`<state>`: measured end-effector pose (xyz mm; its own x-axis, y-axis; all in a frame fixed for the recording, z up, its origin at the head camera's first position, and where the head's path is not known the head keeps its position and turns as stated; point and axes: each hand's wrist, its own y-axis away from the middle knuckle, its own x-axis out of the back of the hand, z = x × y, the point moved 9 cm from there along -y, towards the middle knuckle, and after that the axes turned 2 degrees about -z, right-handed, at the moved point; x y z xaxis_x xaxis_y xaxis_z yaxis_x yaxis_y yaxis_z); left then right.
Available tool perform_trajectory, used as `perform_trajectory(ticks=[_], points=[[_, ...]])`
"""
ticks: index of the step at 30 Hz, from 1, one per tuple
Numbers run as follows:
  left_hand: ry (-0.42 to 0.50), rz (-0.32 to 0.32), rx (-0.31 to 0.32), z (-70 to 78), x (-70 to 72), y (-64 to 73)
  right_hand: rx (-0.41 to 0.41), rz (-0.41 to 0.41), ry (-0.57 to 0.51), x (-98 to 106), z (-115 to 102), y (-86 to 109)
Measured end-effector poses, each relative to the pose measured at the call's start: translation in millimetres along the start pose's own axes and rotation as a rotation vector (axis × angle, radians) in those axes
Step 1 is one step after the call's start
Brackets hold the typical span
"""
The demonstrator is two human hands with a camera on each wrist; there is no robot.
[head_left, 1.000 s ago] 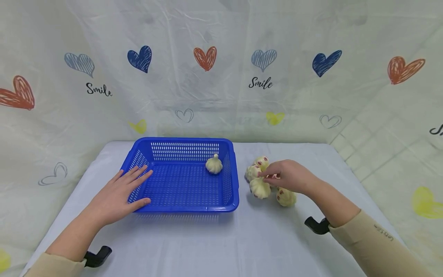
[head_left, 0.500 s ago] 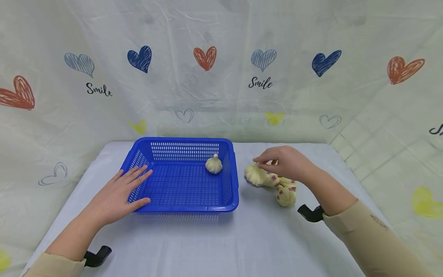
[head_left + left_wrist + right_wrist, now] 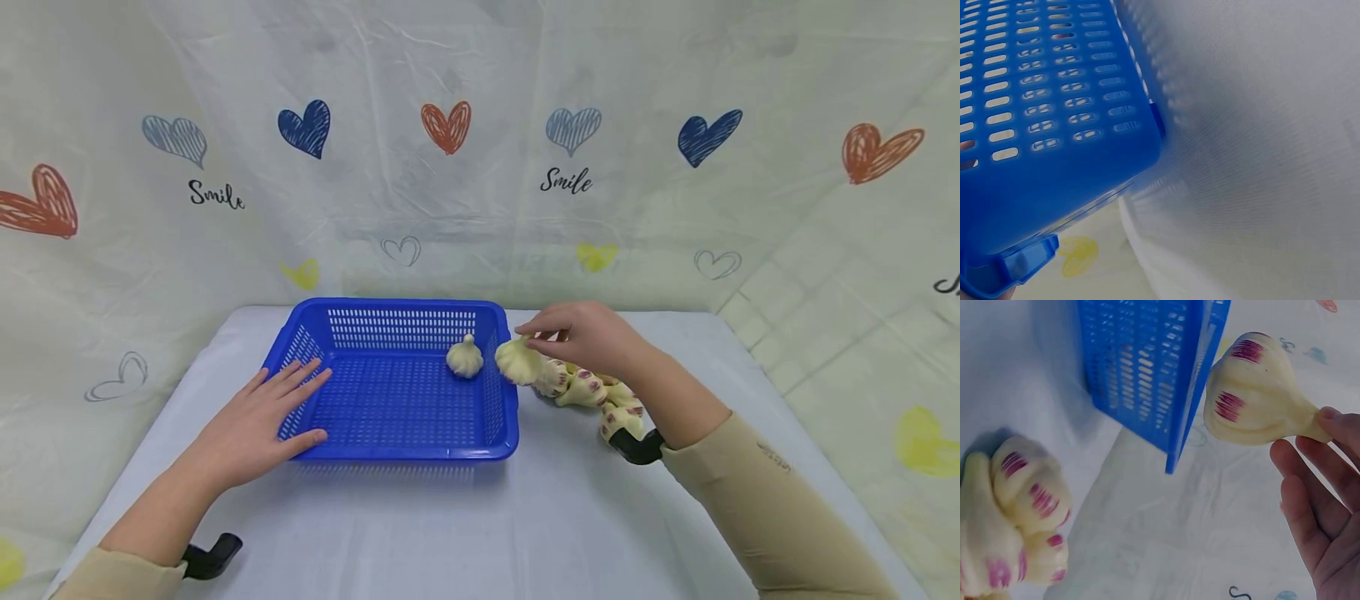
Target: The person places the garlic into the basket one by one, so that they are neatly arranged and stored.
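My right hand [image 3: 585, 337] pinches a garlic bulb [image 3: 517, 361] by its stem, holding it at the right rim of the blue plastic basket [image 3: 405, 454]. In the right wrist view this garlic bulb [image 3: 1254, 394] shows purple streaks, and its stem sits between thumb and fingers. Another garlic bulb [image 3: 464, 358] stands upright inside the basket, near its right wall. Spread over the basket's left rim, my left hand [image 3: 258, 425] rests with straight fingers. The left wrist view shows mostly the basket's slotted outer wall [image 3: 1054, 150].
Several more garlic bulbs [image 3: 583, 389] lie bunched right of the basket, partly hidden under my right forearm. A white cloth [image 3: 450, 533] covers the table. Behind it hangs a pale sheet [image 3: 495, 217] printed with hearts.
My right hand has lifted one garlic bulb off the pile and carried it left to the basket's right rim. Bulbs in the pile have shifted. My left hand stays in place.
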<state>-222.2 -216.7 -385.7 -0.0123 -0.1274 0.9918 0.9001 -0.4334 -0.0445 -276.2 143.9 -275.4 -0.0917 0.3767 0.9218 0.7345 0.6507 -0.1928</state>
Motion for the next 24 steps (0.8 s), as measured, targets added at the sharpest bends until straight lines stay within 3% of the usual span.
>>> perform_trajectory(ticks=[9,16,24], points=[[-0.002,-0.003,-0.001,1.1,0.5,-0.4,0.091,-0.019,-0.009,-17,-22,-33.6],[-0.007,0.004,-0.003,1.3,2.0,-0.1,0.089,-0.069,-0.027,-33,-26,-54.7],[-0.002,0.010,-0.006,0.8,0.6,-0.9,0.028,-0.237,0.001,-69,-24,-66.7]])
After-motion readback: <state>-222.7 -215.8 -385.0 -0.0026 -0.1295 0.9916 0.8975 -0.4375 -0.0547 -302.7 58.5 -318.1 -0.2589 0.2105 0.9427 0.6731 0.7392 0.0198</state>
